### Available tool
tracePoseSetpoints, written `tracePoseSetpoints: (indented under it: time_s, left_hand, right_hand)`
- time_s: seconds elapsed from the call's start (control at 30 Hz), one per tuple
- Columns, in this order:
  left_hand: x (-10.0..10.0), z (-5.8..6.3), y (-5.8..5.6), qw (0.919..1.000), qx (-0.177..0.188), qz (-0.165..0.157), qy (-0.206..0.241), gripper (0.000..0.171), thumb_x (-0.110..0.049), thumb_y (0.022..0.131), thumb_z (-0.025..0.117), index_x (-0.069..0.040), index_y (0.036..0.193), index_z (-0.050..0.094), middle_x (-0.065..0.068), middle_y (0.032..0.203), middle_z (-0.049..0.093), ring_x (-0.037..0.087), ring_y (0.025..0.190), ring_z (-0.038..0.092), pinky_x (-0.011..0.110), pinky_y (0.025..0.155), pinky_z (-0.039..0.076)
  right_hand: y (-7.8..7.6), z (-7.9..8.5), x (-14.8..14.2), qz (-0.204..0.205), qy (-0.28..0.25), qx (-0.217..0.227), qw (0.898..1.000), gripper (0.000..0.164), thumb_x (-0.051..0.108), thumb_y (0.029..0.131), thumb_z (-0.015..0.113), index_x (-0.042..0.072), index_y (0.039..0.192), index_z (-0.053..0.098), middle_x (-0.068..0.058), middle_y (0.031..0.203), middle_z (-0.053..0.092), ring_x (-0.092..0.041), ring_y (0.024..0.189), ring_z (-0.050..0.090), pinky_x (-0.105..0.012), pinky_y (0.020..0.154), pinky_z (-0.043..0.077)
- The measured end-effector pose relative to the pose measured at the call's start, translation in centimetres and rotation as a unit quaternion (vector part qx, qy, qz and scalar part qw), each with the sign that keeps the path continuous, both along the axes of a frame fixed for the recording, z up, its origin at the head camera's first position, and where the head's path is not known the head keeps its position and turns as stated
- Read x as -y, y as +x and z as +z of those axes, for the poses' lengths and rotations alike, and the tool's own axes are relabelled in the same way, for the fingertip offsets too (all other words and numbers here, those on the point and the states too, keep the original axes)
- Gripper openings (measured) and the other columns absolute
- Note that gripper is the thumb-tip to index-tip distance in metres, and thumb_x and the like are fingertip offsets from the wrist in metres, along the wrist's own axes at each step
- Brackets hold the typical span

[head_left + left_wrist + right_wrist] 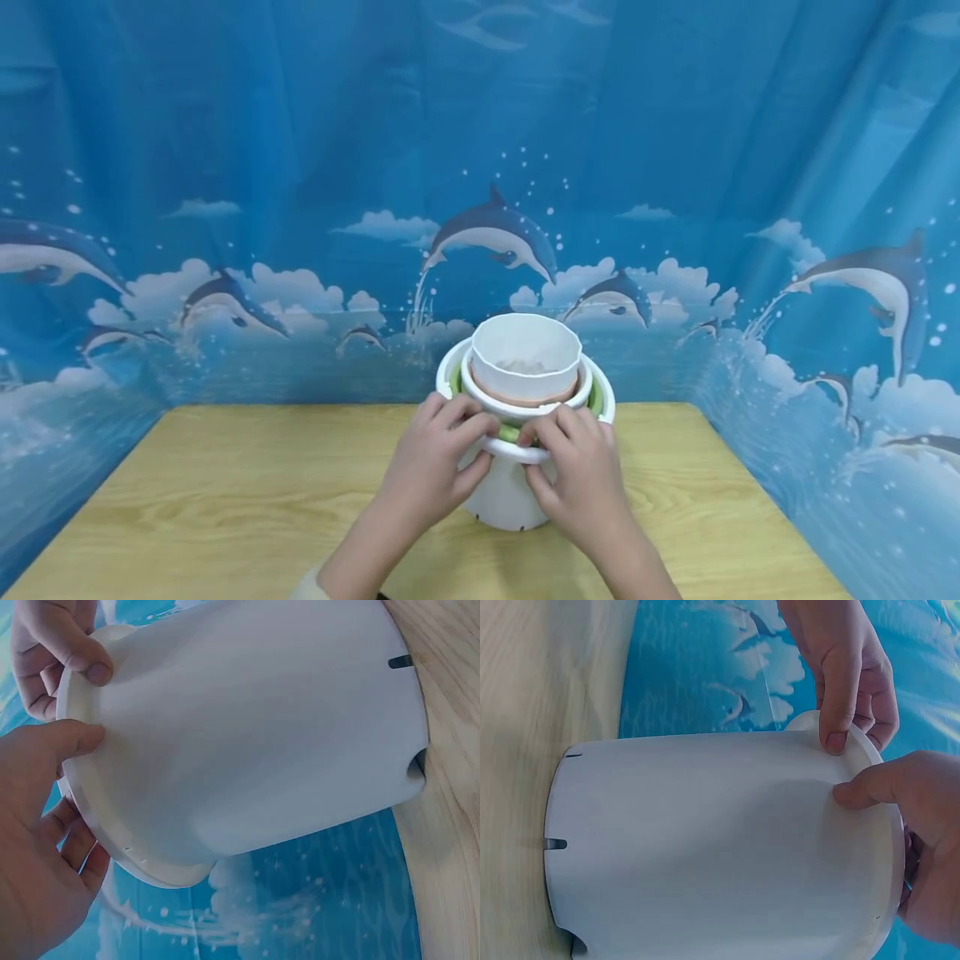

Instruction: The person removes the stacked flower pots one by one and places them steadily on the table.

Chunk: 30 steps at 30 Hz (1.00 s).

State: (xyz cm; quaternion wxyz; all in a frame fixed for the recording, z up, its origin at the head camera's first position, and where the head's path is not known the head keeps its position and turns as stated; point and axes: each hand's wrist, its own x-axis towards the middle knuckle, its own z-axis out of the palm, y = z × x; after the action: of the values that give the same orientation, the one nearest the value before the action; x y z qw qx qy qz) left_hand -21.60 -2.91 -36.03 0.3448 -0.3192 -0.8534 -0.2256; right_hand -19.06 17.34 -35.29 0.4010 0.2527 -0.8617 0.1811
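A tall white flowerpot point(510, 496) stands upright on the table, with notches along its bottom edge. Nested in its mouth are a green pot point(508, 433), a second white-rimmed pot point(517, 411), an orange-brown one point(525, 400) and a white faceted pot point(525, 383) innermost. My left hand point(433, 454) grips the near rim of the tall pot, thumb point(79, 739) against the outer wall and fingers over the edge. Just to its right, my right hand point(581, 462) holds the same rim likewise, its thumb point(859, 791) pressed on the outside. How deep the inner pots sit is hidden.
The wood-grain table point(262, 483) extends to both sides of the pots. Behind it and along its sides hangs a blue curtain point(337, 125) printed with dolphins and clouds, close to the table's back edge.
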Motion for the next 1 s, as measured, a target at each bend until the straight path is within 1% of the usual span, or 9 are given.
tracePoseSetpoints:
  time_s: [0.17,0.3,0.5,0.6,0.73,0.87,0.93,1.0]
  left_hand:
    - [1.8,1.0,1.3,0.9995,0.009,-0.001,-0.030,0.022,-0.026,0.080,0.081,-0.032,0.093,0.064,-0.014,0.098,0.058,0.010,0.084,0.043,0.029,0.074,0.042]
    - [2.8,1.9,2.2,0.9982,0.016,-0.009,-0.057,0.025,-0.026,0.077,0.083,-0.031,0.091,0.062,-0.014,0.094,0.055,0.009,0.081,0.042,0.029,0.072,0.041]
    - [3.7,3.0,3.8,0.9943,0.031,-0.006,-0.102,0.026,-0.029,0.079,0.084,-0.030,0.092,0.062,-0.014,0.097,0.056,0.008,0.081,0.042,0.028,0.069,0.042]
    - [3.9,3.4,4.5,0.9926,0.037,-0.003,-0.115,0.025,-0.031,0.081,0.083,-0.029,0.095,0.063,-0.014,0.099,0.058,0.008,0.081,0.043,0.028,0.069,0.044]
    - [4.2,3.4,5.1,0.9924,0.038,-0.005,-0.117,0.025,-0.030,0.080,0.083,-0.028,0.095,0.064,-0.015,0.098,0.059,0.008,0.081,0.043,0.028,0.069,0.043]
    - [4.8,2.9,5.5,0.9941,0.026,-0.018,-0.104,0.027,-0.026,0.077,0.085,-0.028,0.092,0.063,-0.017,0.096,0.058,0.007,0.082,0.042,0.027,0.070,0.043]
    - [5.1,2.7,5.8,0.9945,0.018,-0.023,-0.100,0.028,-0.026,0.076,0.085,-0.028,0.091,0.062,-0.017,0.097,0.059,0.007,0.082,0.041,0.027,0.071,0.044]
    - [5.4,2.8,6.0,0.9943,0.019,-0.028,-0.102,0.027,-0.028,0.076,0.086,-0.029,0.090,0.062,-0.017,0.098,0.059,0.006,0.083,0.042,0.027,0.072,0.046]
  right_hand:
    - [0.8,0.0,1.3,0.021,-0.004,-0.003,1.000,0.030,0.010,0.069,0.077,0.027,0.086,0.060,0.013,0.085,0.051,-0.013,0.080,0.047,-0.039,0.072,0.037]
    - [1.5,0.0,2.0,0.037,-0.001,-0.008,0.999,0.030,0.012,0.069,0.077,0.029,0.087,0.061,0.014,0.085,0.050,-0.012,0.080,0.046,-0.036,0.072,0.036]
    - [2.1,-0.1,2.6,0.062,0.010,-0.029,0.998,0.030,0.013,0.067,0.077,0.029,0.089,0.062,0.014,0.086,0.051,-0.012,0.079,0.047,-0.032,0.070,0.034]
    - [2.3,0.1,2.8,0.071,0.014,-0.032,0.997,0.031,0.013,0.067,0.077,0.028,0.089,0.063,0.015,0.088,0.052,-0.012,0.080,0.047,-0.030,0.070,0.033]
    - [2.8,0.3,3.0,0.088,0.021,-0.031,0.995,0.031,0.012,0.067,0.078,0.028,0.089,0.063,0.016,0.089,0.054,-0.011,0.082,0.049,-0.029,0.071,0.035]
    - [3.2,0.5,3.3,0.117,0.031,-0.033,0.992,0.032,0.014,0.068,0.082,0.028,0.089,0.064,0.016,0.089,0.055,-0.009,0.081,0.051,-0.027,0.071,0.041]
    - [3.4,0.6,3.4,0.127,0.039,-0.036,0.990,0.031,0.017,0.069,0.083,0.028,0.090,0.064,0.016,0.089,0.055,-0.008,0.079,0.050,-0.025,0.069,0.041]
    - [3.6,0.8,3.6,0.134,0.047,-0.042,0.989,0.030,0.019,0.069,0.084,0.028,0.090,0.064,0.016,0.089,0.055,-0.007,0.078,0.050,-0.023,0.068,0.040]
